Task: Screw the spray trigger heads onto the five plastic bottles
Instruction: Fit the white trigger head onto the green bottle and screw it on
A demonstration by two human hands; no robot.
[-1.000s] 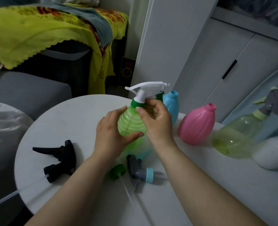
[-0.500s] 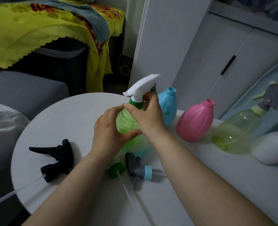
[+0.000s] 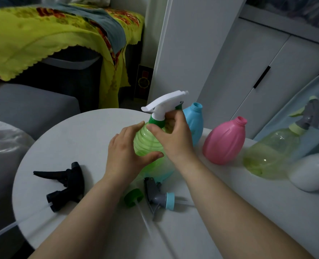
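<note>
Keep your left hand (image 3: 126, 156) wrapped firmly round the belly of the green bottle (image 3: 145, 143) so it cannot spin, and let your right hand (image 3: 171, 135) do the turning: its fingers are pinched on the dark green collar (image 3: 156, 121) under the white trigger head (image 3: 164, 101). Turn the collar only, keep the head square to the neck, and stop once it feels snug, I'd say. Left of your left hand, a black trigger head (image 3: 65, 184) lies loose on the tabletop (image 3: 76, 139). Just below your wrists lie a green collar (image 3: 133, 197) and a grey trigger head with a blue collar (image 3: 159, 197), both unfitted. Behind your right hand stands the blue bottle (image 3: 194, 120), open-necked; further right the pink bottle (image 3: 224, 141), also open, then a pale yellow-green bottle (image 3: 271, 154) already wearing its head.
</note>
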